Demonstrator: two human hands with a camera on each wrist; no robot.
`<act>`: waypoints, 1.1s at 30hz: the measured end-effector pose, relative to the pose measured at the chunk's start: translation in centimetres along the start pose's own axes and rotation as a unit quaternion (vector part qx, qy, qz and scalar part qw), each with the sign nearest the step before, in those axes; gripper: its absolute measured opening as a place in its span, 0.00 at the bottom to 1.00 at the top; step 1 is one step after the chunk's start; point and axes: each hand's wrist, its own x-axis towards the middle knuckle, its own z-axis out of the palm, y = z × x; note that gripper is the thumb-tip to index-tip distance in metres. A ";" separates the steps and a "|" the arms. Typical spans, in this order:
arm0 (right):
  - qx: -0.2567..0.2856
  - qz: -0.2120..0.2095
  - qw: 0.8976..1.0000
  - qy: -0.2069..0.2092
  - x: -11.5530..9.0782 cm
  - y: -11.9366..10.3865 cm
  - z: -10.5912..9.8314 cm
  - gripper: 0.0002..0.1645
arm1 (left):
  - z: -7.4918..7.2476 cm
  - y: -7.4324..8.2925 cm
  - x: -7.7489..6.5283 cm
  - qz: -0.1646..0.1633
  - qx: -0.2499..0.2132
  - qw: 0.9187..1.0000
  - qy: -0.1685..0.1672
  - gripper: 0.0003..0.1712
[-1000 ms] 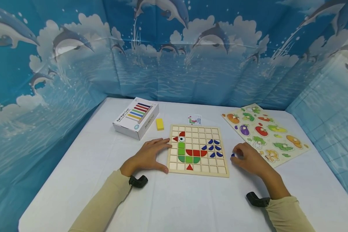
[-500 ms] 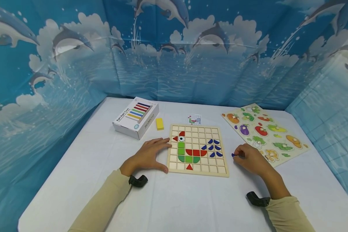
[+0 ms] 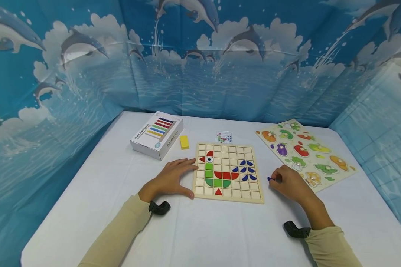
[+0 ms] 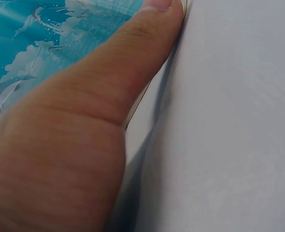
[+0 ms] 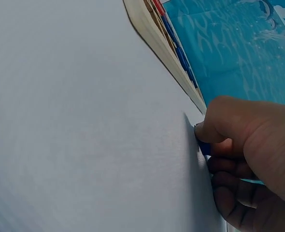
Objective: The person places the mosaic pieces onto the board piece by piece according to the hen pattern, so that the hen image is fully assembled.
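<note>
A wooden grid board [image 3: 228,199] lies at the middle of the table, with red, green and blue pieces set in its cells in the shape of a bird. My left hand [image 3: 169,178] rests at the board's left edge, thumb and fingers spread, fingertips right at the frame. To the right of the board, my right hand [image 3: 288,182] pinches a small blue piece [image 3: 270,178] between thumb and forefinger. In the right wrist view the blue piece [image 5: 204,147] shows between the fingertips, close over the table; much of it is hidden by the thumb.
A small picture card [image 3: 224,137] with the same bird lies behind the board. A yellow block [image 3: 184,142] and a white box [image 3: 157,135] stand at the back left. At the right, a vegetable puzzle board [image 3: 304,150] lies just beyond my right hand.
The blue piece has turned between the right fingertips, and the right hand has shifted very slightly to the right. The left hand has stayed at the board's edge.
</note>
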 end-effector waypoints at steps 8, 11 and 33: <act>0.015 -0.014 1.000 -0.007 -0.2 -0.6 -0.2 0.07 | -0.1 0.1 0.0 0.007 -0.003 1.000 0.004 0.60; 0.023 -0.020 0.999 -0.016 -0.2 -1.0 -0.3 0.07 | -0.1 0.1 0.0 0.007 -0.004 1.000 0.005 0.61; -0.003 -0.078 0.997 -0.023 -0.8 -3.9 0.9 0.09 | -0.1 0.1 0.0 0.003 -0.005 1.000 0.000 0.61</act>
